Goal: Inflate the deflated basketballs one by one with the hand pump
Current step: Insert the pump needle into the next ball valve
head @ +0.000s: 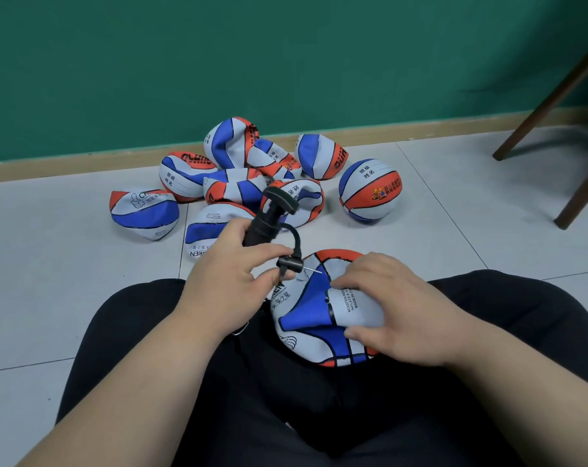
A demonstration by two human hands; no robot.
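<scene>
L grip (232,284) holds pump (265,224); R grip (397,315) pinches flat ball (309,306) on lap. Ball pile (238,188) ahead, chair leg (549,107) far R.

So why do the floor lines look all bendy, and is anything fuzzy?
Head view: the wide lens bows the skirting board and tile joints; light is soft and even, only faint shadows under the deflated balls, no glare; the chair leg at the right edge looks slightly smeared.
</scene>
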